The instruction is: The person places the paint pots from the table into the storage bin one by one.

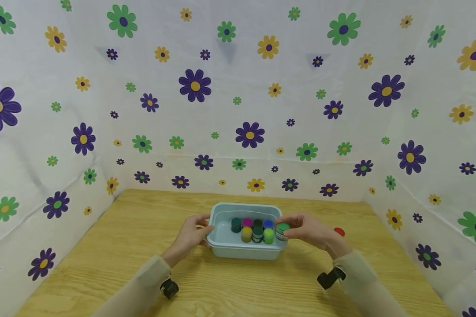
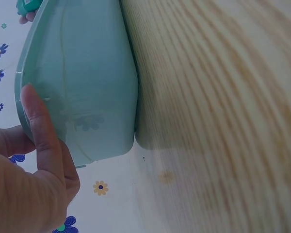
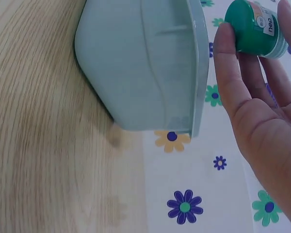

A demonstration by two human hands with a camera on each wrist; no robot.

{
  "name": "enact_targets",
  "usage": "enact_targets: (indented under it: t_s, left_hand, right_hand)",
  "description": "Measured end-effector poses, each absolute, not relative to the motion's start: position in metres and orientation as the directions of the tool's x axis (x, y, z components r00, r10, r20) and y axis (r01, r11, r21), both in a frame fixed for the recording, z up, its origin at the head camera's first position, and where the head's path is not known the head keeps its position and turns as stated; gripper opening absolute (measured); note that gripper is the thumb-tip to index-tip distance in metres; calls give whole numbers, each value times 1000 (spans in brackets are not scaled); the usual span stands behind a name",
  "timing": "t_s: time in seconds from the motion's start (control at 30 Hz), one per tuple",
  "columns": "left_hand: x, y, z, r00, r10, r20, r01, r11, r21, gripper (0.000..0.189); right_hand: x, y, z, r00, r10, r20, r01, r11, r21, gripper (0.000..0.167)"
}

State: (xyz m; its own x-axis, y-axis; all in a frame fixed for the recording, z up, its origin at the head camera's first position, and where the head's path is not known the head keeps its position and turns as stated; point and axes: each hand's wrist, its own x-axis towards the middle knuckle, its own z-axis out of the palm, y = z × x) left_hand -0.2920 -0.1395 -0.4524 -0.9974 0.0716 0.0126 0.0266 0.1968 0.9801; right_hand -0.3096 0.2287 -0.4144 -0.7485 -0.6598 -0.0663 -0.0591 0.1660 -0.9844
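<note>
A light blue plastic tub [image 1: 246,252] stands on the wooden table, with several small paint jars [image 1: 257,234] inside in different colours, grouped toward its right half. My left hand [image 1: 191,234] grips the tub's left end, thumb over the rim and fingers along the outer wall [image 2: 94,77]. At the opposite end, my right hand [image 1: 307,230] pinches a green paint jar [image 3: 254,28] between thumb and fingertips. That jar has a white label and is tilted in the right wrist view. In the head view it overlaps the tub's right rim.
Something red and round-topped [image 1: 339,231] lies right of the tub, partly hidden by my right wrist. The wooden table [image 1: 230,290] extends around the tub. A white cloth with printed flowers [image 1: 250,134] rises behind and on both sides. Each wrist carries a black camera [image 1: 331,278].
</note>
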Motion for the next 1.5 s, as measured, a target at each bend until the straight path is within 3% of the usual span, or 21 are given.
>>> enact_targets:
  t_s: [0.3,0.6,1.5]
  left_hand:
    - [-293,-140,-452,-997,71,9,23,199,980,44]
    - [-294,-140,-455,-998,57,10,21,198,980,44]
    - [-293,-140,-456,-996,82,30,46,197,979,44]
  right_hand:
    - [-311,196,-412,-790,-610,-65,-51,170,-984,46]
    - [-319,158,-417,-862,-498,-96,-49,271,-961,51]
    - [-337,90,-433,-870,-492,-15,-204,388,-899,41]
